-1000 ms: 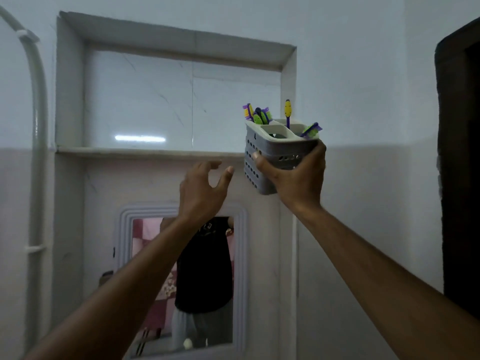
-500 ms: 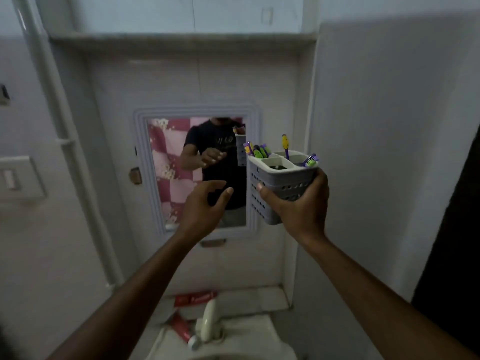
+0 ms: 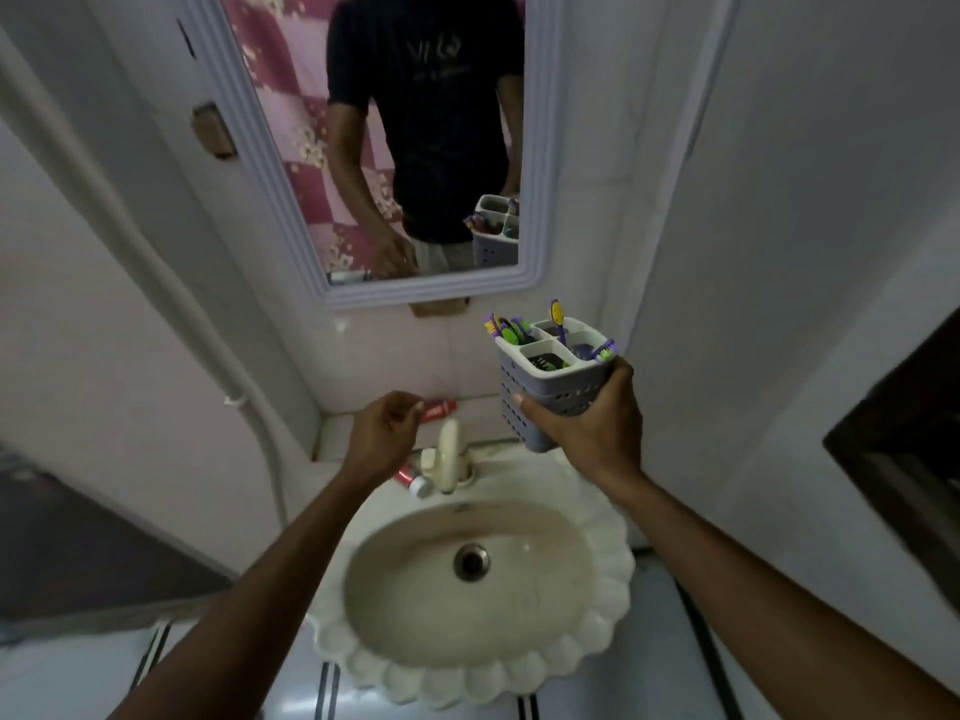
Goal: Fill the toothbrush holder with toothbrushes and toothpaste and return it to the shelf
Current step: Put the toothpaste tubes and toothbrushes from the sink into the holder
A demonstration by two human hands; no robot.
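— Above the sink (image 3: 597, 610), what's in the toothbrush holder (image 3: 553, 387)?
— Toothbrushes (image 3: 511, 330) in its compartments; the right hand (image 3: 587, 428) is clamped round it.
— The left hand (image 3: 382, 433)?
— Loosely curled, holding nothing, near the toothpaste (image 3: 436, 409) behind the tap (image 3: 449, 454).

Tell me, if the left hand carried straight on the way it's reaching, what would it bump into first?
Most likely the red toothpaste tube lying on the ledge behind the tap; the left hand hovers just short of it, fingers loosely curled. Depth is hard to judge, though.
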